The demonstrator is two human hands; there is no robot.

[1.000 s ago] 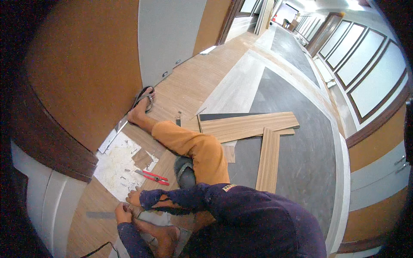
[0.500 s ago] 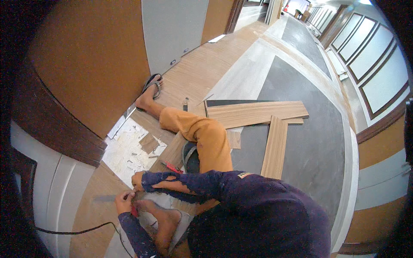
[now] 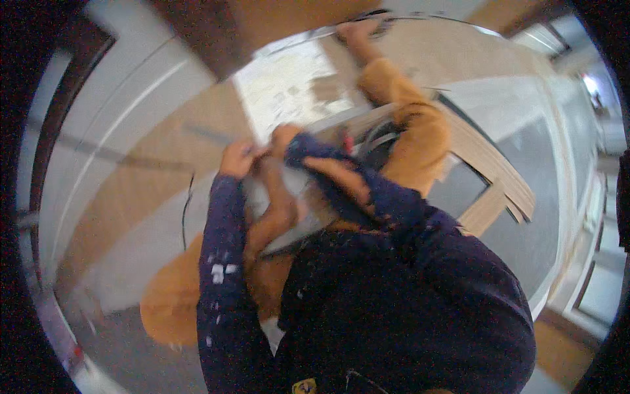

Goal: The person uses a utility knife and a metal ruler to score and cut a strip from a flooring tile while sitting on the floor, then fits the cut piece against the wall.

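Note:
My left hand (image 3: 236, 157) and my right hand (image 3: 285, 136) are close together over the floor, beside my bent leg. Both look closed, with curled fingers, but motion smears them and I cannot make out what they hold. A thin grey strip (image 3: 210, 133) lies or sticks out just left of my left hand. Beyond the hands is a whitish floor patch (image 3: 275, 85) strewn with scraps, with a small brown piece (image 3: 326, 88) on it. A small red tool (image 3: 346, 140) lies beside my right forearm.
Wood-look planks (image 3: 499, 164) lie at the right on grey floor, one plank (image 3: 485, 209) crossing nearer. A black cable (image 3: 188, 210) runs across the floor at left. My outstretched leg in orange trousers (image 3: 420, 131) reaches toward the far brown panel (image 3: 289, 26).
My view has swung left, so the patch, planks and leg appear farther right and higher, and everything is blurred. My hands remain close together near the patch's edge.

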